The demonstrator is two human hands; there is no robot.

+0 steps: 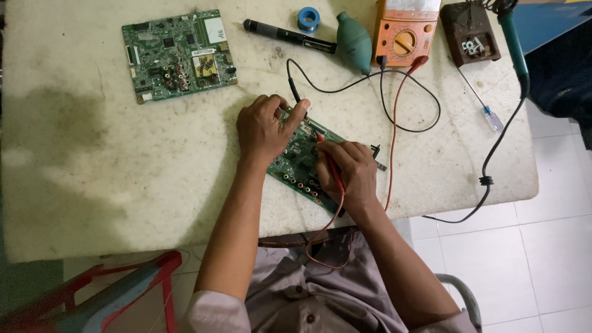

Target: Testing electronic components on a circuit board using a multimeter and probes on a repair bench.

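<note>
The left hand [264,131] pinches the black probe [295,94] against the green circuit board [300,165], which lies on the white table [92,179] near its front edge. The right hand [349,171] grips the red probe [333,169] on the same board

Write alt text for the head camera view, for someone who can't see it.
Two hands press meter probes to a circuit board on a white table: left hand holds the black probe, right hand the red probe. Behind lie a second board and an orange multimeter.
</note>
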